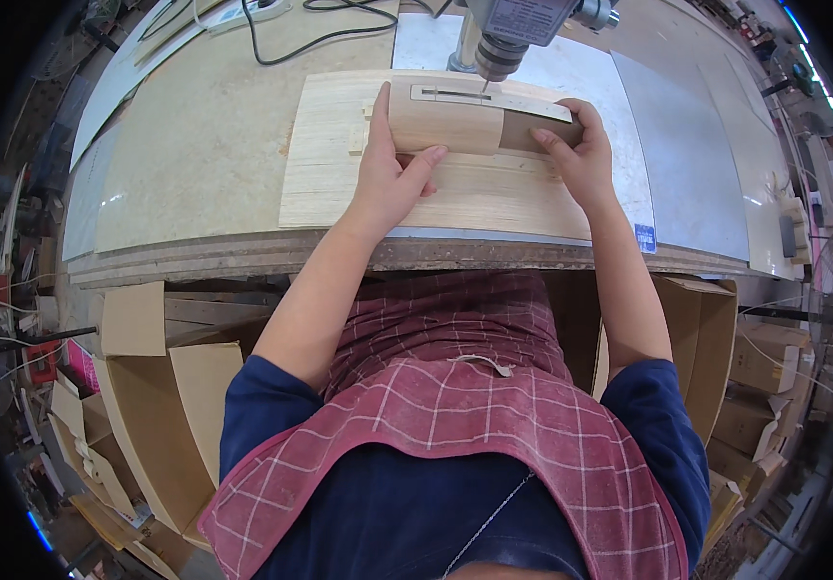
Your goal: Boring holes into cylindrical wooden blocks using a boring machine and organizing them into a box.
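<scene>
My left hand (389, 180) is closed around the left end of a pale wooden block (447, 128), its thumb along the front face. My right hand (586, 159) grips the other end, where a brown section (523, 131) covers the front, thumb on that section and fingers over the far corner. Along the block's top runs a light strip with a long narrow slot (450, 95). Directly above, a drill (502, 56) points down, its thin bit reaching the strip near the slot's right end; whether it touches is hard to tell. Beneath the block lies a pale wooden board (339, 184).
The workbench (185, 164) has a worn front edge. A black cable (310, 43) and a white power strip (247, 14) lie at its back left. Small wooden pieces (359, 135) sit by my left hand. Open cardboard boxes (151, 425) stand below on both sides.
</scene>
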Action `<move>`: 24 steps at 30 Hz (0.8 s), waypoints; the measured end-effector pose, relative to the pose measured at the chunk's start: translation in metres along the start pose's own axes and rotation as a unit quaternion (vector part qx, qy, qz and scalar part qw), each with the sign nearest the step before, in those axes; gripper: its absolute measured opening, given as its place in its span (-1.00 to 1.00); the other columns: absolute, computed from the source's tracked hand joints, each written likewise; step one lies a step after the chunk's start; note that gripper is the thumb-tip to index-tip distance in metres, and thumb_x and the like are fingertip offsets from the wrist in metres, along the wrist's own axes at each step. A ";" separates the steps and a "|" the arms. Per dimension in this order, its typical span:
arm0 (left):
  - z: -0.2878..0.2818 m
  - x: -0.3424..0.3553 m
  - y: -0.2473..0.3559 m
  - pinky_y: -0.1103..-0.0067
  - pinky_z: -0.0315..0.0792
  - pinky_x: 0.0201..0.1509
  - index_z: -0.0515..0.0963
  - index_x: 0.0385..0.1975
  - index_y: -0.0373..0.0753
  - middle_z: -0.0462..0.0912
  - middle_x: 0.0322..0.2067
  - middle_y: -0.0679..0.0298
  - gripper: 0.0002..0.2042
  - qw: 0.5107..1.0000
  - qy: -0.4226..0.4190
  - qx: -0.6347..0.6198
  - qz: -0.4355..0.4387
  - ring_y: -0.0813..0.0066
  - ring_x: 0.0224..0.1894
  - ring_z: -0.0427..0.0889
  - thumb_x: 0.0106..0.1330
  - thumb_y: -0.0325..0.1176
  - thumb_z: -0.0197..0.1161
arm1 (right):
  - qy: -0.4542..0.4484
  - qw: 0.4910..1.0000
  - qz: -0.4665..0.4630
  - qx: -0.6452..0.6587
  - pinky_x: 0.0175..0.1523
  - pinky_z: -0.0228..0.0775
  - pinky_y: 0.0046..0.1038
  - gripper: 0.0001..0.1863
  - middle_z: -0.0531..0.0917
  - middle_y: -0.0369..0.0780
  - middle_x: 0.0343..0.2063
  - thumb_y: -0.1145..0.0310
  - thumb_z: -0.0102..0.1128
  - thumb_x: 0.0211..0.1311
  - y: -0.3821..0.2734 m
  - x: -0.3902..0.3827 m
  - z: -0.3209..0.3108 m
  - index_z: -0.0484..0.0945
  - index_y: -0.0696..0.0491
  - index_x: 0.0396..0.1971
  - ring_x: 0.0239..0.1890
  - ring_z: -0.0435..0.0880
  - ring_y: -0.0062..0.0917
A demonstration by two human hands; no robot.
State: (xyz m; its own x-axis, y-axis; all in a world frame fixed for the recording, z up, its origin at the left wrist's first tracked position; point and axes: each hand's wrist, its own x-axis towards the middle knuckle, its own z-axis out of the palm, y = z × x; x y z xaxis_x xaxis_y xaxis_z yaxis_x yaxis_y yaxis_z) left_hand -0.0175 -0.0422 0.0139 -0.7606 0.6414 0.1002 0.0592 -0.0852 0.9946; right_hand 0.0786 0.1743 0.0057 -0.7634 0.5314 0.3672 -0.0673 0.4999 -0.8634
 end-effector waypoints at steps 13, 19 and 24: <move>0.009 0.004 0.002 0.72 0.36 -0.61 -0.24 0.25 -0.17 0.36 -0.09 0.09 -0.22 0.999 0.023 0.030 0.008 0.57 -0.41 0.43 0.10 -0.58 0.11 | 0.017 0.981 -0.178 -0.077 -0.23 0.28 -0.60 -0.65 0.50 -0.28 -0.40 0.19 0.07 0.15 -0.114 0.108 -0.095 0.42 0.06 -0.12 -0.35 0.44 -0.63; 0.008 0.001 0.002 0.74 0.35 -0.62 -0.24 0.25 -0.18 0.37 -0.08 0.09 -0.22 0.999 0.032 0.036 0.003 0.58 -0.40 0.44 0.10 -0.58 0.11 | 0.050 0.979 -0.085 -0.180 -0.50 0.18 -0.65 -0.61 0.48 -0.33 -0.61 0.08 -0.08 0.22 -0.197 0.138 -0.063 0.55 0.11 -0.43 -0.55 0.39 -0.70; 0.008 0.003 0.000 0.74 0.35 -0.62 -0.23 0.25 -0.18 0.36 -0.08 0.10 -0.22 0.999 0.035 0.036 0.003 0.58 -0.40 0.44 0.09 -0.58 0.11 | 0.018 0.966 -0.152 -0.206 -0.56 0.15 -0.59 -0.67 0.43 -0.34 -0.75 0.23 -0.11 0.12 -0.191 0.142 -0.059 0.52 0.15 -0.60 -0.68 0.34 -0.65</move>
State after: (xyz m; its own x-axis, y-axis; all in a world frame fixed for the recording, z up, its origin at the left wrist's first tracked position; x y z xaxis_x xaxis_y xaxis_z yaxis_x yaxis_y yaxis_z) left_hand -0.0145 -0.0342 0.0148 -0.8037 0.5856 0.1057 0.1080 -0.0311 0.9937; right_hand 0.0210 0.1943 0.2427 -0.7248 0.3368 0.6010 -0.0173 0.8631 -0.5047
